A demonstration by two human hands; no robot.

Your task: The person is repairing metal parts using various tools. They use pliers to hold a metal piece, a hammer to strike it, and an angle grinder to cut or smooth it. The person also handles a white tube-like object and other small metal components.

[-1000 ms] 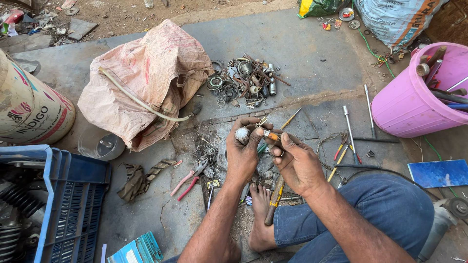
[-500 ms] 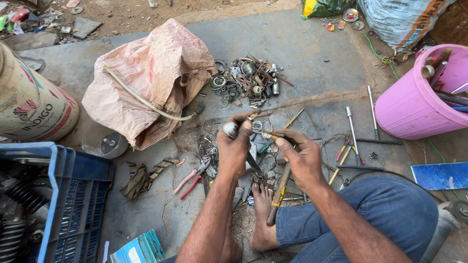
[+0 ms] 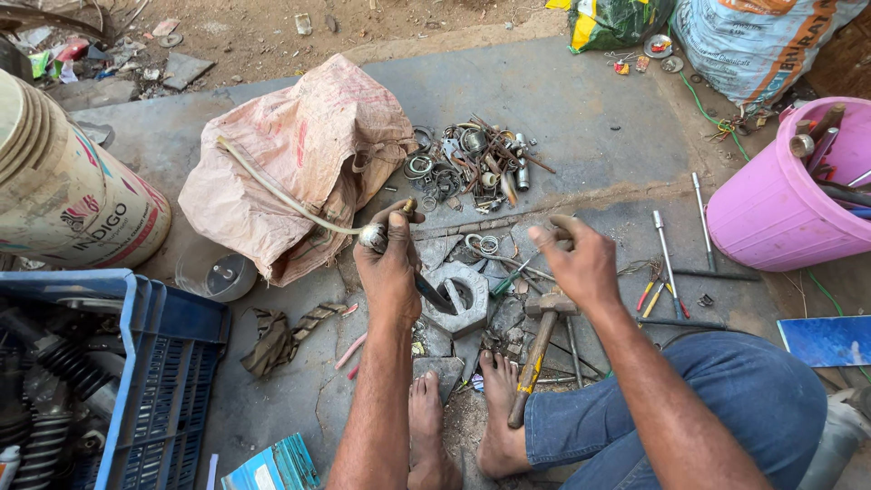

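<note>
My left hand is closed around a small round metal part, and a dark metal bar sticks out from under the palm. My right hand hovers a little to the right with curled fingers pinching a small thin metal piece. Between the hands a large grey hex nut lies on the ground. A wooden-handled hammer lies just below my right hand, beside my bare feet.
A pile of small metal parts lies beyond the hands, next to a crumpled sack. Screwdrivers and a pink bucket of tools are at right. A blue crate and a paint tub are at left.
My hands, close together around the small part before, have drawn apart. The left hand keeps the round part and has shifted left; the right hand has pulled away to the right.
</note>
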